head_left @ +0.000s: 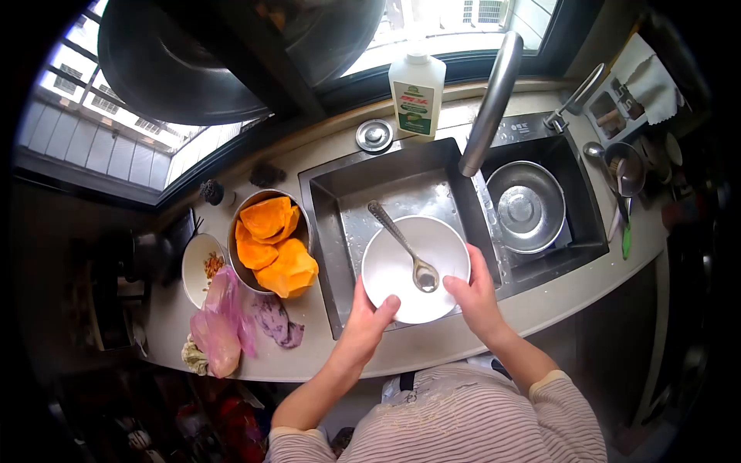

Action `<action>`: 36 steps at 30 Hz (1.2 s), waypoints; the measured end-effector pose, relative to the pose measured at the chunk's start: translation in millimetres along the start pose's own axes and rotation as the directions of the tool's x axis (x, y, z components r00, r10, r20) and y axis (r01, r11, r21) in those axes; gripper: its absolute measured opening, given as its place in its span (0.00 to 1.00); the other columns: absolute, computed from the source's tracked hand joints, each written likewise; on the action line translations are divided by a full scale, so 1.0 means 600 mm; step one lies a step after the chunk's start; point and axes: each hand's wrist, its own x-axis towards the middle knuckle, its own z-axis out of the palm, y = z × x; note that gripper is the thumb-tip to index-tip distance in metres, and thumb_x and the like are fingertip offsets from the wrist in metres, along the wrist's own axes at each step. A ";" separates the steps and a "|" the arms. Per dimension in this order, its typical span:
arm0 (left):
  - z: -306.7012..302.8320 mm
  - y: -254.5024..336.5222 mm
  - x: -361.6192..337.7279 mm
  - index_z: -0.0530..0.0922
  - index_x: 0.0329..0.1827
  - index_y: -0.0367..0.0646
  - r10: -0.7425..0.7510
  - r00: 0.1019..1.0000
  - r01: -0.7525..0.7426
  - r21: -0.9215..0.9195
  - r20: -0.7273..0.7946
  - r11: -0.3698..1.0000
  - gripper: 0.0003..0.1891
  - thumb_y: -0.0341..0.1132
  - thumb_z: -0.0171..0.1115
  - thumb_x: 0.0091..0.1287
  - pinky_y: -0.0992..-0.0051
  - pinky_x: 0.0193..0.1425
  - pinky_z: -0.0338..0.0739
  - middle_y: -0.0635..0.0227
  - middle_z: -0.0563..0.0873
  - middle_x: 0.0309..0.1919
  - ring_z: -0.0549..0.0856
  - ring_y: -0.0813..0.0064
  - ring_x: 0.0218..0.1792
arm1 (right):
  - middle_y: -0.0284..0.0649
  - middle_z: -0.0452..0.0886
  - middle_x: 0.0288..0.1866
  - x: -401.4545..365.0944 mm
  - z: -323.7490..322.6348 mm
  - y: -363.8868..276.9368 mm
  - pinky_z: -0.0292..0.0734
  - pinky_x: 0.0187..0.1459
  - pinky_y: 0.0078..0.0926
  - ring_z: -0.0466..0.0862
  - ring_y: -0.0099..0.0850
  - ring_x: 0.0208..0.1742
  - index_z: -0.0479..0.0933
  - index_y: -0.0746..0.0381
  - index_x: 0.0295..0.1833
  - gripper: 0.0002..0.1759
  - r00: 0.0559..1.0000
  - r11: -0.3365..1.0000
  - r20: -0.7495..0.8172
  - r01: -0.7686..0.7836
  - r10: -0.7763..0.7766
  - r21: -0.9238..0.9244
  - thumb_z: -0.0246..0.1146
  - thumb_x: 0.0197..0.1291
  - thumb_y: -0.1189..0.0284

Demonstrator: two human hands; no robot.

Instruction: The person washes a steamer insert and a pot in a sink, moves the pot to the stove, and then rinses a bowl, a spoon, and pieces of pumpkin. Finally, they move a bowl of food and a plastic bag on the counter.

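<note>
White bowl (pixel 384 266) over near part of left sink basin (pixel 347 224), clamped between left hand (pixel 367 318) and right hand (pixel 478 297) on opposite sides; metal spoon (pixel 400 241) inside. Far side: white bottle (pixel 417 77), green-and-white label (pixel 414 109), red characters illegible.

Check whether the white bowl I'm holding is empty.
Not quite empty: a metal spoon lies in the white bowl, reaching past its rim. No food shows inside.
</note>
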 end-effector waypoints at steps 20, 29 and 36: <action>0.163 -0.030 -0.021 0.60 0.66 0.39 -0.068 0.978 0.082 -0.061 0.199 0.995 0.32 0.34 0.54 0.56 0.71 0.65 0.61 0.60 0.71 0.58 0.70 0.70 0.61 | 0.45 0.77 0.25 0.045 -0.133 -0.141 0.72 0.28 0.32 0.77 0.38 0.23 0.73 0.66 0.28 0.14 0.910 0.672 0.396 0.370 -0.123 -0.642 0.67 0.47 0.67; 0.210 0.058 -0.068 0.58 0.68 0.40 0.057 0.982 -0.067 0.053 0.183 0.996 0.35 0.37 0.56 0.56 0.70 0.66 0.59 0.59 0.69 0.60 0.68 0.69 0.62 | 0.38 0.77 0.28 0.001 -0.216 -0.232 0.68 0.14 0.08 0.74 0.18 0.17 0.69 0.62 0.39 0.07 0.835 0.828 -0.024 0.549 -0.550 0.116 0.57 0.63 0.70; 0.251 0.147 -0.129 0.51 0.70 0.37 0.160 0.953 -0.153 -0.045 0.256 0.987 0.41 0.40 0.60 0.56 0.67 0.67 0.57 0.57 0.64 0.64 0.65 0.68 0.64 | 0.37 0.71 0.32 -0.074 -0.209 -0.327 0.80 0.25 0.16 0.77 0.23 0.25 0.67 0.61 0.42 0.13 0.348 0.392 0.304 0.915 -0.887 0.098 0.64 0.57 0.71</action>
